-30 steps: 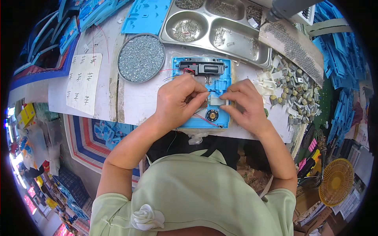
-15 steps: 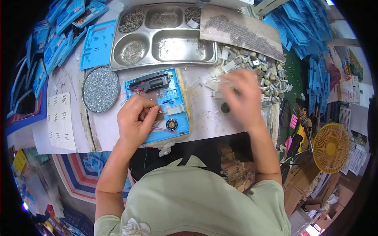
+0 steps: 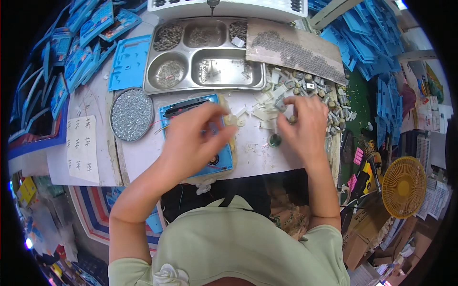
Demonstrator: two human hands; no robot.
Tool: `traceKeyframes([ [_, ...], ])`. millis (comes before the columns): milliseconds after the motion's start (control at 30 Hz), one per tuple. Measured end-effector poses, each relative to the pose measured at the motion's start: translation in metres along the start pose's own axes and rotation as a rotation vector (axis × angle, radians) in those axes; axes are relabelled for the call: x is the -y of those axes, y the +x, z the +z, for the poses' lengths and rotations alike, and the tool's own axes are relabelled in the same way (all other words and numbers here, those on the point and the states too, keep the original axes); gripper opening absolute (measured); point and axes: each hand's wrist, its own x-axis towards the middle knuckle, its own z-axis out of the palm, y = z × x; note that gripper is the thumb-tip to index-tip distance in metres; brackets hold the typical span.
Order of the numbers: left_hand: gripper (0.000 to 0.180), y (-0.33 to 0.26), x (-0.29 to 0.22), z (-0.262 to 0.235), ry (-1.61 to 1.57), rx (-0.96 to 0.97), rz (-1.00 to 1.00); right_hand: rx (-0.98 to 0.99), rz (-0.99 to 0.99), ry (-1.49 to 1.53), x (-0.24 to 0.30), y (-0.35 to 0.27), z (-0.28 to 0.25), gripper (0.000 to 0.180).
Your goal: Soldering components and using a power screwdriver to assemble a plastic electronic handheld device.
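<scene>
My left hand hovers over a blue plastic panel, hiding much of it. Its thumb and index finger are apart beside small off-white plastic parts. A black slotted piece and part of a round speaker show on the panel, with thin wires at its left edge. At the near edge of a heap of parts is my right hand, thumb and index curled around a small grey motor-like part. A small dark green round thing lies below that hand.
Behind the panel stands a steel compartment tray of small metal pieces. A round dish of silvery bits is on the left. A board covered with small pieces overlaps the tray's right side. Blue panels are piled at both sides.
My left hand has lifted off the panel's wired parts and shifted right, its fingers opening. The right hand has slowed at the heap, fingertips at the grey part. The view has shifted slightly.
</scene>
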Motion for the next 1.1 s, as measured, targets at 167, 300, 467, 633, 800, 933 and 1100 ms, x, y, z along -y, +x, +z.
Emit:
traceKeyframes([
  [167,0.019,0.036,0.004,0.030,-0.307,0.326,-0.186,-0.083,-0.089,0.261,0.043,-0.013,-0.010,0.027],
  [300,0.013,0.037,0.001,0.033,-0.013,0.232,0.340,0.130,0.273,0.971,0.029,-0.029,-0.007,0.034],
  [467,0.014,0.050,-0.008,0.041,0.313,0.264,0.742,0.239,0.646,1.665,0.012,-0.039,0.003,0.040],
  [633,0.019,0.073,-0.002,0.063,0.275,0.393,0.839,0.175,0.730,1.874,-0.014,-0.053,0.011,0.044],
  [800,0.031,0.158,0.017,0.091,0.273,0.103,0.401,-0.032,0.749,1.885,-0.034,-0.064,0.007,0.047],
  [933,0.029,0.188,0.023,0.107,0.613,0.041,0.285,-0.052,0.725,1.850,-0.029,-0.065,-0.002,0.047],
  [1100,0.022,0.193,0.028,0.115,0.594,0.046,0.299,-0.092,0.713,1.807,-0.035,-0.080,-0.008,0.046],
])
